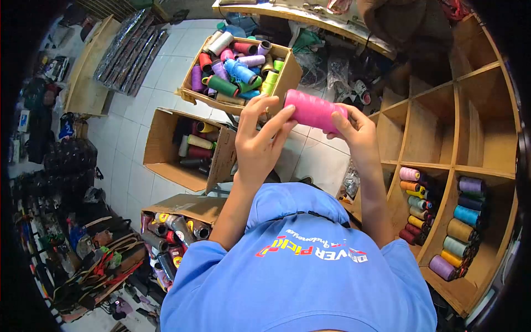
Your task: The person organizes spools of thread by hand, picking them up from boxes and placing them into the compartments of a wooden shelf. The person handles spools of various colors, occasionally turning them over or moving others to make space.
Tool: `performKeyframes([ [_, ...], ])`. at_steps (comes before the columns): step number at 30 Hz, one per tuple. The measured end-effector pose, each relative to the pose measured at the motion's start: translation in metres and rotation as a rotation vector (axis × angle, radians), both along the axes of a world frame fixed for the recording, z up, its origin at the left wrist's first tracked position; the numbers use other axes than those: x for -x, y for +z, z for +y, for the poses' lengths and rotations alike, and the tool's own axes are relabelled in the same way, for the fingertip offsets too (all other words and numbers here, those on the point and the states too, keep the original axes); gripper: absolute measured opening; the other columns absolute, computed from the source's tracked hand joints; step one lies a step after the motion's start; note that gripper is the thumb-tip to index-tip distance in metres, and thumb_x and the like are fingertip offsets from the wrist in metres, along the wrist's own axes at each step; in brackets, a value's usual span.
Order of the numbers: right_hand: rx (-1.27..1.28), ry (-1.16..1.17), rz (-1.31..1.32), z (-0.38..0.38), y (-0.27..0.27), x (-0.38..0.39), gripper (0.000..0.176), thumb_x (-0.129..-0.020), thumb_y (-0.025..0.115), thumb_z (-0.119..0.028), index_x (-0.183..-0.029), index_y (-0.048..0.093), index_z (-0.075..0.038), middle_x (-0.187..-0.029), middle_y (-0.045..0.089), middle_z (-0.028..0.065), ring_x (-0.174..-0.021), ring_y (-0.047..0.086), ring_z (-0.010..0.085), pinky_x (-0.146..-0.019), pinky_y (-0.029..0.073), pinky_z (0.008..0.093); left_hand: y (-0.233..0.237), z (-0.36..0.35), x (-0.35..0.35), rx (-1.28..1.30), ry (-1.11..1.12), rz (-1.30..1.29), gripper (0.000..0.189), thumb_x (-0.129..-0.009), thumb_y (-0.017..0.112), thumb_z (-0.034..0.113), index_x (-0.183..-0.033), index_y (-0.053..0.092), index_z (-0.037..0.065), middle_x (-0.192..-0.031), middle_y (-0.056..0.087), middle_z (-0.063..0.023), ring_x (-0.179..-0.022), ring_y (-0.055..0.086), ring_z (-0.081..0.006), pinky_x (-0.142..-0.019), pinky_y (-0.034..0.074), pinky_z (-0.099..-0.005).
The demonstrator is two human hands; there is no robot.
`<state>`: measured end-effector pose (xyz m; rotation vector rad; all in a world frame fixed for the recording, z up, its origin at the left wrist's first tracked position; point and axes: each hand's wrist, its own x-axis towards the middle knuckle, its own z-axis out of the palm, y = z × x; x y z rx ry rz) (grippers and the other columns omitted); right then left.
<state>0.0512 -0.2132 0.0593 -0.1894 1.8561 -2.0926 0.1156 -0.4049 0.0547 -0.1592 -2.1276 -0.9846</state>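
Holding a pink spool (pixel 315 112) above the white tiled floor (pixel 318 160), you grasp one end with your right hand (pixel 355 127); your left hand (pixel 256 138) touches the other end, whether gripping I cannot tell. Beyond it stands a carton (pixel 287 77) full of other spools (pixel 223 87); two more cartons (pixel 220 160) crowd your left, a rack (pixel 431 138) your right. The pink spool is cylindrical, cartons are cardboard, the rack wooden.

This looks like a sewing workshop or its thread store. A pale-brown wooden shelf (pixel 425 145) with rectangular compartments holds stacked multicoloured thread spools (pixel 463 229); an open brown cardboard box (pixel 286 76) brims with more, matching the bright pink cylindrical thread spool (pixel 314 112). White floor tiles (pixel 135 105) suit a workroom.
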Motion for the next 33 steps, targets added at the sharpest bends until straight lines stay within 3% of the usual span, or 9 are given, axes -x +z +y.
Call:
performKeyframes([
  [6, -0.026, -0.024, 0.002, 0.005, -0.008, -0.003, 0.040, -0.087, 0.067, -0.027, -0.109, 0.058, 0.006, -0.090, 0.064, 0.0097, -0.073, 0.062, 0.0127, -0.066, 0.053, 0.0251, -0.011, 0.005, 0.005, -0.120, -0.030, 0.013, 0.017, -0.071, 0.074, -0.002, -0.088, 0.070, 0.003, -0.086, 0.064, -0.0086, -0.088, 0.064, -0.0240, -0.078, 0.052, -0.0330],
  [7, -0.030, -0.036, -0.020, 0.006, -0.009, -0.004, 0.042, -0.088, 0.065, -0.029, -0.110, 0.057, 0.006, -0.091, 0.064, 0.0101, -0.074, 0.063, 0.0134, -0.067, 0.053, 0.0258, -0.009, 0.005, 0.004, -0.134, -0.015, -0.021, 0.015, -0.075, 0.072, -0.001, -0.090, 0.069, 0.002, -0.084, 0.065, -0.0070, -0.084, 0.064, -0.0184, -0.077, 0.052, -0.0300],
  [11, 0.006, -0.113, -0.073, 0.013, -0.011, -0.004, 0.046, -0.088, 0.065, -0.033, -0.108, 0.057, 0.007, -0.089, 0.064, 0.0114, -0.072, 0.064, 0.0143, -0.068, 0.054, 0.0247, -0.025, 0.009, -0.001, -0.674, -0.043, -0.351, 0.014, -0.084, 0.065, -0.001, -0.098, 0.066, -0.002, -0.088, 0.067, -0.0057, -0.084, 0.062, -0.0092, -0.073, 0.050, -0.0240],
  [14, 0.002, -0.141, -0.052, 0.019, -0.016, -0.002, 0.049, -0.088, 0.064, -0.036, -0.109, 0.056, 0.008, -0.091, 0.064, 0.0119, -0.074, 0.064, 0.0147, -0.068, 0.054, 0.0254, -0.040, 0.012, -0.001, -0.867, -0.068, -0.427, 0.018, -0.084, 0.065, -0.001, -0.102, 0.065, -0.004, -0.091, 0.068, -0.0080, -0.084, 0.063, -0.0110, -0.075, 0.051, -0.0236],
  [19, 0.001, -0.188, -0.048, 0.025, -0.016, 0.002, 0.048, -0.088, 0.064, -0.035, -0.110, 0.056, 0.007, -0.091, 0.063, 0.0119, -0.077, 0.063, 0.0151, -0.070, 0.054, 0.0264, -0.060, 0.014, -0.004, -0.483, -0.081, -0.495, 0.018, -0.080, 0.067, -0.001, -0.099, 0.068, 0.000, -0.091, 0.071, -0.0077, -0.085, 0.065, -0.0096, -0.077, 0.050, -0.0226],
  [22, -0.002, -0.180, -0.052, 0.025, -0.021, 0.006, 0.047, -0.088, 0.064, -0.034, -0.110, 0.056, 0.007, -0.091, 0.063, 0.0121, -0.077, 0.063, 0.0155, -0.069, 0.054, 0.0266, -0.065, 0.003, -0.005, -0.532, 0.008, -0.545, 0.017, -0.081, 0.068, 0.002, -0.098, 0.068, 0.001, -0.086, 0.071, -0.0080, -0.080, 0.066, -0.0101, -0.073, 0.051, -0.0225],
  [23, -0.024, -0.190, -0.054, 0.021, -0.021, 0.006, 0.048, -0.088, 0.064, -0.034, -0.110, 0.056, 0.007, -0.091, 0.063, 0.0121, -0.076, 0.063, 0.0157, -0.069, 0.054, 0.0266, -0.076, -0.007, -0.003, -0.249, 0.038, -0.335, 0.016, -0.081, 0.069, 0.006, -0.097, 0.068, 0.002, -0.084, 0.071, -0.0087, -0.072, 0.066, -0.0099, -0.067, 0.051, -0.0225],
  [28, -0.057, -0.151, -0.053, 0.000, -0.030, 0.014, 0.045, -0.088, 0.064, -0.032, -0.110, 0.056, 0.006, -0.091, 0.063, 0.0114, -0.075, 0.063, 0.0151, -0.067, 0.054, 0.0265, -0.080, -0.047, -0.013, -0.607, 0.185, -0.599, 0.018, -0.082, 0.070, 0.016, -0.096, 0.068, 0.004, -0.059, 0.062, -0.0036, -0.051, 0.055, -0.0051, -0.049, 0.044, -0.0238],
  [33, -0.069, -0.093, -0.052, -0.030, -0.044, 0.019, 0.040, -0.088, 0.065, -0.028, -0.109, 0.057, 0.004, -0.091, 0.064, 0.0100, -0.074, 0.063, 0.0144, -0.065, 0.054, 0.0258, -0.107, -0.158, -0.031, -0.407, 0.602, -0.488, 0.018, -0.083, 0.063, 0.013, -0.098, 0.066, 0.003, -0.076, 0.068, -0.0119, -0.067, 0.065, -0.0175, -0.063, 0.050, -0.0310],
])
